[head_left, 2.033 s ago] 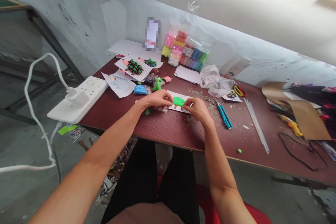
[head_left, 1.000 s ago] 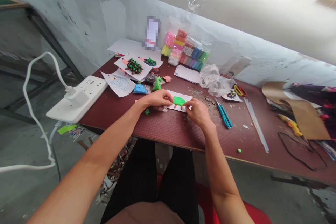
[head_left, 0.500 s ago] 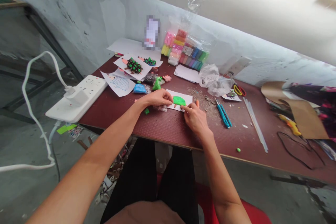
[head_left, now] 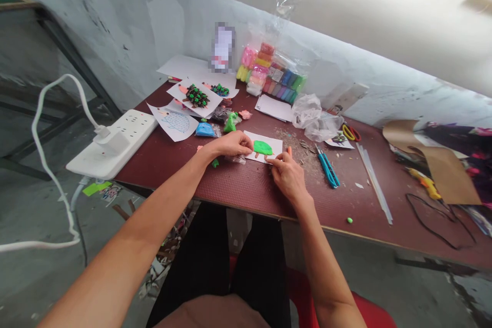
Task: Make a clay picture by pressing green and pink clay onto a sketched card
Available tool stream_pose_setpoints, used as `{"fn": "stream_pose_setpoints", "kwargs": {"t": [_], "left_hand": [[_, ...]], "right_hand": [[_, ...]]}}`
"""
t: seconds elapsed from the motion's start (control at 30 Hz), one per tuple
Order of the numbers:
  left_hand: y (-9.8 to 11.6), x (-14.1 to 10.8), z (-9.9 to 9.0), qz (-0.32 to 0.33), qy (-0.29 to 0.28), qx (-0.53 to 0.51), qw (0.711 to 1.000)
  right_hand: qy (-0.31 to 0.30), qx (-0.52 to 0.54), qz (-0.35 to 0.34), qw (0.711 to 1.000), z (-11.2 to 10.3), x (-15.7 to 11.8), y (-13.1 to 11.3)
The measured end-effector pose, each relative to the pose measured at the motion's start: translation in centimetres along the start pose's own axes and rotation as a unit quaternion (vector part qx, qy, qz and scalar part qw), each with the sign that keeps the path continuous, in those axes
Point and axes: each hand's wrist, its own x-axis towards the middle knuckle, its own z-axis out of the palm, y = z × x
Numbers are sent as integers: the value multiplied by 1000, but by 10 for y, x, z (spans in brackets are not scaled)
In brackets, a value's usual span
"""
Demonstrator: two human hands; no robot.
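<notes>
A small white card [head_left: 275,144] lies on the table before me, bearing a green clay dome [head_left: 263,147] with two short brownish legs below it. My left hand [head_left: 235,144] pinches the card's left edge with curled fingers. At the card's lower right is my right hand [head_left: 287,171], its index fingertip and thumb close together at the paper's bottom edge, by the legs. Anything between those fingertips is too small to make out. An orange stick-like thing [head_left: 289,151] shows just behind the right knuckles; I cannot tell whether the hand touches it.
Left of the card are green clay [head_left: 229,122], a blue clay pack [head_left: 205,129] and hedgehog pictures [head_left: 197,96]. Teal snips [head_left: 327,166], glue sticks [head_left: 373,183] and a yellow glue gun [head_left: 424,182] lie to the right. A white power strip [head_left: 111,144] overhangs the left edge.
My right fingertips have shifted slightly right and toward me, uncovering the second brownish leg under the green dome. The left hand stays at the card's left side.
</notes>
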Motion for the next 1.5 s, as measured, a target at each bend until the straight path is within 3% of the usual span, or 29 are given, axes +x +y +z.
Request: {"fn": "stream_pose_setpoints", "kwargs": {"t": [0.2, 0.37, 0.67, 0.97, 1.23, 1.5], "left_hand": [[1, 0, 0, -3, -1, 7, 1000], [4, -2, 1, 5, -2, 7, 1000], [7, -4, 2, -10, -1, 6, 1000], [9, -4, 3, -15, 1, 0, 1000], [8, -5, 3, -3, 1, 15, 1000], [5, -3, 3, 11, -4, 36, 999]], "right_hand": [[43, 63, 34, 997, 0, 12, 3], [2, 49, 23, 999, -4, 23, 0], [-17, -14, 0, 1000, 3, 12, 2], [64, 111, 27, 991, 0, 14, 7], [1, 142, 34, 989, 2, 25, 9], [-2, 122, 9, 992, 9, 26, 13]]}}
